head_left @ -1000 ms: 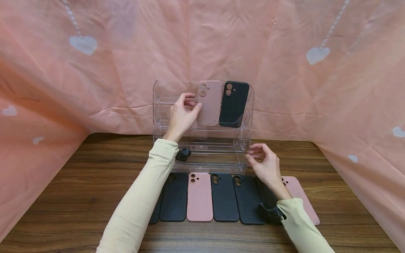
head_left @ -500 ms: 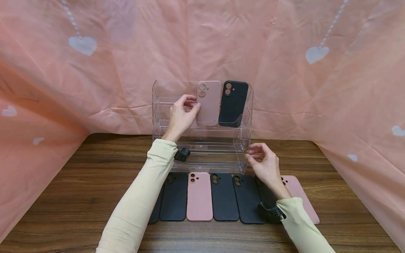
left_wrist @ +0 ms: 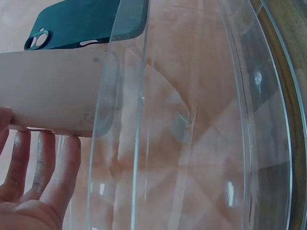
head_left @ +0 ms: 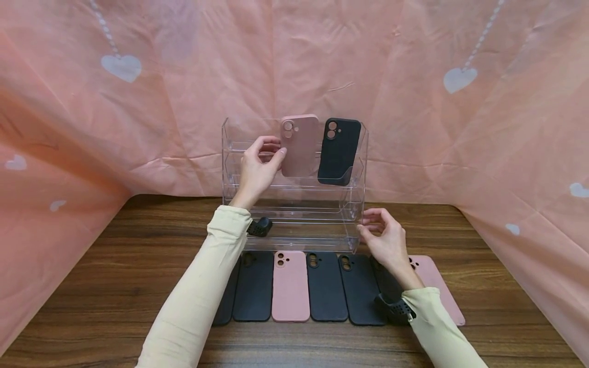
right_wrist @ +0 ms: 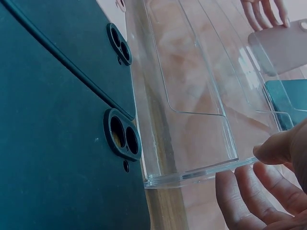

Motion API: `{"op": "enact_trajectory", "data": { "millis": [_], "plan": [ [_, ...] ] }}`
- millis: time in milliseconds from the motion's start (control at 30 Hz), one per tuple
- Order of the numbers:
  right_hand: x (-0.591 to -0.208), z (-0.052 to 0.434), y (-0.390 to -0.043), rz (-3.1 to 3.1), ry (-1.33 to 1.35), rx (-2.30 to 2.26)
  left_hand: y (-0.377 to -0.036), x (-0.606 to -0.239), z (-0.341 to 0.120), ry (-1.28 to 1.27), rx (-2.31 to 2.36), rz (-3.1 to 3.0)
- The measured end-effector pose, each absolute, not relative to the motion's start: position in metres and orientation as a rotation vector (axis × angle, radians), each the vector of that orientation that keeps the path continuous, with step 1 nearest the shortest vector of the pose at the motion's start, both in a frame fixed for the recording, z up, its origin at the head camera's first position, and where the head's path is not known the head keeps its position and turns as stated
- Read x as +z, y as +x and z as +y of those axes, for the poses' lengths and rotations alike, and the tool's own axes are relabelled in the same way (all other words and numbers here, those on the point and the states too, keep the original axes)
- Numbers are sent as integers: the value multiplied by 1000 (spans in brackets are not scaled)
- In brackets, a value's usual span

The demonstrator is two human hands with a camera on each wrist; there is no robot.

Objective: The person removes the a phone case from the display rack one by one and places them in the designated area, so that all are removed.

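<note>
The left hand [head_left: 255, 168] pinches the pink phone case [head_left: 299, 145] at the clear rack's [head_left: 294, 204] top tier, nine o'clock of the black case [head_left: 339, 151]. The right hand [head_left: 386, 240], fingers relaxed, touches the rack's lower corner at four o'clock.

Bright, even light; soft shadows

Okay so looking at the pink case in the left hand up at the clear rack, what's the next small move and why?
Probably lower it straight down into the top shelf. The left hand holds the pink case raised, tilted left beside the black case seated in the clear rack, while the right hand is by its lower corner.
</note>
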State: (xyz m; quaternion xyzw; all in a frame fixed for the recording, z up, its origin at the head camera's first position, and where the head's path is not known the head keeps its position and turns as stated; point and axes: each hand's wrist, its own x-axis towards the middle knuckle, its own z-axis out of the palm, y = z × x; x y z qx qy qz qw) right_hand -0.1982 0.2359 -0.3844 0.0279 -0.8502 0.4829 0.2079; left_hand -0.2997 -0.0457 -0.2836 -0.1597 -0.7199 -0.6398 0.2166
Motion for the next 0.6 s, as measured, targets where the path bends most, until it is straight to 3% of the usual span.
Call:
{"op": "enact_trajectory", "data": {
  "millis": [600],
  "plan": [
    [-384, 236, -197, -2336, 112, 1417, -278, -282, -66, -535, -1878, -1867]
  ]
}}
